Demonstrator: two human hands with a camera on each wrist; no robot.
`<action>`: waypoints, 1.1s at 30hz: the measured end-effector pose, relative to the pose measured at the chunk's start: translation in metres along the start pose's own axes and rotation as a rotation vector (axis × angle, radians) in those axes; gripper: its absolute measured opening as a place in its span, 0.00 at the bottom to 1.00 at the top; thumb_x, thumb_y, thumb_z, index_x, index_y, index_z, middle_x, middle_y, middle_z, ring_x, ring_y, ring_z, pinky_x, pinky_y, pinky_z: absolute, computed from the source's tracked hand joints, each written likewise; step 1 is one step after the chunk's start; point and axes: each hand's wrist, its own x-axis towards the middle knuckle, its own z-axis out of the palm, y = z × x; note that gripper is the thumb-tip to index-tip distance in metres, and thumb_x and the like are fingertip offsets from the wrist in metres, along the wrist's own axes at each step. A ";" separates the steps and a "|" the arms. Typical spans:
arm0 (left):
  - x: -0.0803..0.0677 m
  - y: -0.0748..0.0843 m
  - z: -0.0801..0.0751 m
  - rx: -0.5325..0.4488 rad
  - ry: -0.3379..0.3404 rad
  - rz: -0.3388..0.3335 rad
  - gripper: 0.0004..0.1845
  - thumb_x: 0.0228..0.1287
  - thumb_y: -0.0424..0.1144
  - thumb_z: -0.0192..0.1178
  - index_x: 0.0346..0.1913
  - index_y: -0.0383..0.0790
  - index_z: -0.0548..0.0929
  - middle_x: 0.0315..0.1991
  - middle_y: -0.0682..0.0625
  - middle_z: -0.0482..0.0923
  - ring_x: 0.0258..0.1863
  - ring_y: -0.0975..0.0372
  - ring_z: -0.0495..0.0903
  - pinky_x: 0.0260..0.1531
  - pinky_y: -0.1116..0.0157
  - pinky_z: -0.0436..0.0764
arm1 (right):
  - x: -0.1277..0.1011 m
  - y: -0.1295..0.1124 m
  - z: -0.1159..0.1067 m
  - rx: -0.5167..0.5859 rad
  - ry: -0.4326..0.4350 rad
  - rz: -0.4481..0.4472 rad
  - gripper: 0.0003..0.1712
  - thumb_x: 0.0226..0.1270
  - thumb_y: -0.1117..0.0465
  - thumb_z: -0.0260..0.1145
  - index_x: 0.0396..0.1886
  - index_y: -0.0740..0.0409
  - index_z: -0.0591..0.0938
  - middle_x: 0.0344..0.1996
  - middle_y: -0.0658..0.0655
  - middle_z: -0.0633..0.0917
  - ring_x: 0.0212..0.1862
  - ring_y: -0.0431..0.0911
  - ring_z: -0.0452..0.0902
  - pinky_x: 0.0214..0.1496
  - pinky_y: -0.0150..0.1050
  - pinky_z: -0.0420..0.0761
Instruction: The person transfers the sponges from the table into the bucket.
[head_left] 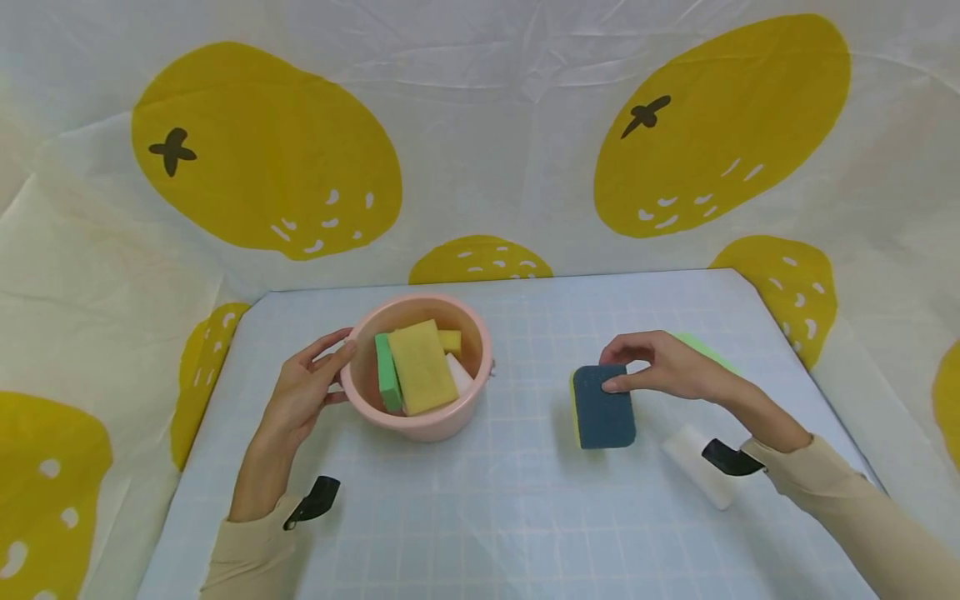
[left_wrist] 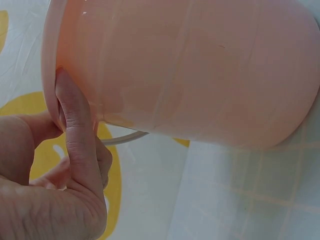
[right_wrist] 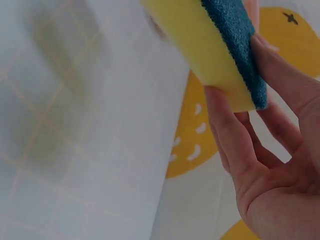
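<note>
A pink bucket (head_left: 420,421) stands left of the table's middle, holding a large yellow sponge (head_left: 420,367), a green sponge (head_left: 387,372), a white one (head_left: 459,375) and a small yellow one (head_left: 450,340). My left hand (head_left: 339,367) grips the bucket's left side. In the left wrist view its thumb (left_wrist: 75,125) lies along the bucket wall (left_wrist: 200,65) just under the rim. My right hand (head_left: 622,371) pinches the far end of a blue and yellow sponge (head_left: 602,407). In the right wrist view this sponge (right_wrist: 215,45) is tilted and raised off the table.
A white block (head_left: 701,462) lies on the table beside my right wrist. Something light green (head_left: 705,350) shows behind my right hand. The pale blue gridded table (head_left: 510,517) is ringed by a white cloth with yellow fruit prints (head_left: 262,150). A thin wire handle (left_wrist: 125,139) hangs on the bucket.
</note>
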 end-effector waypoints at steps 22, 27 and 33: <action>-0.002 -0.002 -0.002 -0.049 -0.024 0.034 0.39 0.67 0.59 0.66 0.76 0.47 0.70 0.49 0.57 0.85 0.35 0.66 0.85 0.34 0.65 0.89 | 0.042 -0.054 -0.018 0.015 0.036 -0.090 0.16 0.64 0.60 0.77 0.50 0.55 0.85 0.46 0.52 0.86 0.53 0.47 0.80 0.52 0.33 0.83; -0.001 0.000 -0.002 -0.038 -0.029 0.061 0.37 0.69 0.57 0.66 0.75 0.44 0.70 0.43 0.58 0.85 0.33 0.67 0.84 0.33 0.65 0.89 | 0.052 -0.066 -0.018 0.026 0.038 -0.112 0.16 0.64 0.60 0.78 0.49 0.56 0.86 0.45 0.53 0.86 0.51 0.48 0.80 0.51 0.33 0.83; 0.000 0.001 -0.002 0.007 -0.017 0.066 0.37 0.70 0.57 0.65 0.75 0.45 0.70 0.42 0.57 0.84 0.34 0.66 0.83 0.33 0.65 0.89 | 0.067 -0.077 -0.015 0.046 0.028 -0.131 0.17 0.62 0.60 0.79 0.49 0.56 0.86 0.44 0.54 0.86 0.50 0.48 0.80 0.52 0.37 0.84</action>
